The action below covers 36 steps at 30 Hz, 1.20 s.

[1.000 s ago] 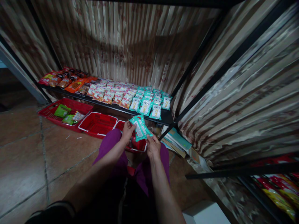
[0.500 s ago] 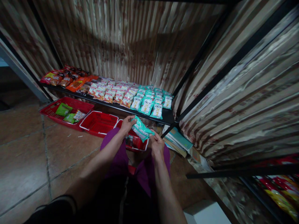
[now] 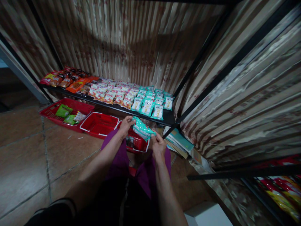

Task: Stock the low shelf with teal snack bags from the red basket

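Note:
A teal snack bag [image 3: 142,129] is held up between both hands, over a red basket [image 3: 141,146] with a white handle. My left hand [image 3: 126,125] pinches the bag's upper left end. At its right end, my right hand [image 3: 158,142] grips the other edge between thumb and fingers. Just beyond, on the low black shelf [image 3: 168,117], stand several rows of matching teal-and-white bags [image 3: 147,106]. White-and-orange snack bags [image 3: 128,99] sit beside them to the left. What lies in the basket under the held bag is dark and partly hidden.
A second red basket [image 3: 100,123] and a larger red basket [image 3: 50,110] with green packets [image 3: 64,110] stand on the tiled floor to the left. Orange and red packets [image 3: 77,84] fill the shelf's left end. Papers and folders [image 3: 181,139] lie by the shelf leg; a white box [image 3: 209,215] is lower right.
The held bag has tilted slightly and its face has turned a little. My left hand has shifted slightly left; the right hand is almost unmoved.

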Tool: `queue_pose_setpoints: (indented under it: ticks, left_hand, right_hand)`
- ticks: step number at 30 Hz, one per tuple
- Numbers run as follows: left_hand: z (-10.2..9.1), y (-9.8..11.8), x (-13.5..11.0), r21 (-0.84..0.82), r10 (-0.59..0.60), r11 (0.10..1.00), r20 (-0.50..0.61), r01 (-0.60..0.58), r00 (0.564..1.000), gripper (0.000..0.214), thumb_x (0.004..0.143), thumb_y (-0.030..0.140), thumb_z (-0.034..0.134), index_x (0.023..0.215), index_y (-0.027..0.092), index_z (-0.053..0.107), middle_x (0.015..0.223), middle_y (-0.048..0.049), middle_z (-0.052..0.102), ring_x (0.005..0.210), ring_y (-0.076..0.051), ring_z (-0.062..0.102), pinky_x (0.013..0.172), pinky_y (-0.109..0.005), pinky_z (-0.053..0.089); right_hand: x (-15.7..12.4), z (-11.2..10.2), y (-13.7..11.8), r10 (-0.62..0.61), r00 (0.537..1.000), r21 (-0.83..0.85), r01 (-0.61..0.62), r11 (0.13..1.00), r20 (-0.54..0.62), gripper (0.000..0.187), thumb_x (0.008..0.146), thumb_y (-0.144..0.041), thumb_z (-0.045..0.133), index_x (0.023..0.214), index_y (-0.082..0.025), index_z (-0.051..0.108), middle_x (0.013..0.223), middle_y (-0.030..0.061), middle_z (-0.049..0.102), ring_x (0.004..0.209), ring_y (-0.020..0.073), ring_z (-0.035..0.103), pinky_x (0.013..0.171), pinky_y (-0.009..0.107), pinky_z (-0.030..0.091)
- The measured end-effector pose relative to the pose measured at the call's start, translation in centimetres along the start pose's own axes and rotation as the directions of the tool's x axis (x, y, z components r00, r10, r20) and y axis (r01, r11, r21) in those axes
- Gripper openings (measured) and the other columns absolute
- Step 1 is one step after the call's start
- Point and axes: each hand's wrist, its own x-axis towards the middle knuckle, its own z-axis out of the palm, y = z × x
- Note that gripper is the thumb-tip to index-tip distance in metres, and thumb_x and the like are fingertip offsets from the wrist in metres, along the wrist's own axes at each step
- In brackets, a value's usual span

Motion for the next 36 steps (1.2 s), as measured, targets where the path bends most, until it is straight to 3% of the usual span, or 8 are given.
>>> queue_pose_setpoints:
  ticks: [6,10,13,15,19,23,29,36]
  left_hand:
    - [-0.7,0.5,-0.9,0.063,-0.114,0.992,0.138,0.106,0.984,0.046,0.054,0.046,0.083,0.083,0.015,0.066,0.075,-0.0007,0.066,0.068,-0.012,0.058,0.065,-0.022,0.044]
    - [-0.9,0.2,-1.5,0.058,-0.215,0.977,0.276,0.207,0.937,0.055,0.059,0.045,0.080,0.102,0.014,0.066,0.087,-0.0043,0.068,0.073,-0.014,0.060,0.068,-0.024,0.045]
    - [-0.9,-0.3,-1.6,0.056,-0.247,0.969,0.228,0.240,0.942,0.055,0.057,0.040,0.082,0.102,0.014,0.065,0.081,-0.0029,0.067,0.069,-0.013,0.059,0.065,-0.024,0.045]
    - [-1.0,-0.6,-1.4,0.084,-0.271,0.962,0.190,0.259,0.944,0.052,0.056,0.039,0.082,0.098,0.013,0.066,0.076,-0.0024,0.066,0.064,-0.012,0.058,0.061,-0.023,0.045]
    - [-1.3,-0.8,-1.1,0.115,-0.303,0.951,0.182,0.286,0.935,0.047,0.060,0.041,0.080,0.096,0.013,0.065,0.071,-0.0026,0.066,0.056,-0.012,0.056,0.053,-0.023,0.044]
    - [-1.7,-0.8,-1.0,0.134,-0.344,0.937,0.183,0.323,0.921,0.041,0.063,0.043,0.077,0.092,0.016,0.067,0.073,-0.0055,0.067,0.059,-0.015,0.059,0.054,-0.026,0.046]
    - [-2.2,-0.2,-1.2,0.014,-0.452,0.886,0.238,0.463,0.859,0.039,0.065,0.049,0.075,0.086,0.018,0.068,0.083,-0.0120,0.069,0.082,-0.027,0.065,0.072,-0.042,0.052]
    - [-1.6,0.2,-1.4,-0.065,-0.487,0.854,0.253,0.517,0.836,0.042,0.063,0.053,0.075,0.083,0.018,0.066,0.087,-0.0141,0.069,0.089,-0.028,0.064,0.080,-0.048,0.052]
  right_hand:
    - [0.0,-0.5,-0.1,0.250,0.964,0.227,-0.225,0.948,-0.090,0.041,0.058,-0.036,0.073,0.095,-0.018,0.071,0.083,0.0025,0.073,0.066,0.0133,0.062,0.061,0.024,0.049]
    - [0.1,-0.6,0.7,0.286,0.958,0.125,-0.285,0.950,0.008,0.051,0.062,-0.037,0.068,0.108,-0.016,0.067,0.086,0.0055,0.072,0.069,0.0163,0.064,0.063,0.028,0.051]
    - [0.0,-0.7,0.8,0.088,0.996,-0.226,-0.081,0.971,0.020,0.063,0.070,-0.035,0.060,0.130,-0.017,0.053,0.111,0.0105,0.068,0.098,0.0234,0.062,0.086,0.040,0.049]
    - [-0.1,-0.7,0.4,-0.149,0.981,-0.458,0.191,0.868,0.126,0.061,0.075,-0.028,0.056,0.135,-0.021,0.048,0.136,0.0104,0.053,0.124,0.0262,0.047,0.104,0.047,0.037]
    - [-0.4,-0.7,-0.1,-0.368,0.799,-0.484,0.587,0.649,0.476,0.060,0.078,-0.009,0.038,0.135,-0.026,0.049,0.149,0.0016,0.038,0.140,0.0205,0.026,0.114,0.046,0.024]
    - [-0.5,-0.6,0.4,-0.342,0.710,-0.374,0.646,0.666,0.616,0.062,0.076,-0.005,0.035,0.132,-0.026,0.052,0.139,0.0012,0.050,0.136,0.0184,0.036,0.113,0.045,0.029]
    - [-1.0,-0.7,-0.6,-0.173,0.832,-0.329,0.388,0.861,0.527,0.043,0.084,-0.033,0.051,0.126,-0.023,0.059,0.130,0.0067,0.059,0.121,0.0237,0.053,0.105,0.042,0.038]
    - [-1.6,-0.1,-1.8,0.037,0.890,-0.367,0.149,0.918,0.454,0.077,0.066,-0.041,0.074,0.136,-0.024,0.048,0.118,0.0056,0.066,0.104,0.0260,0.062,0.094,0.040,0.045]
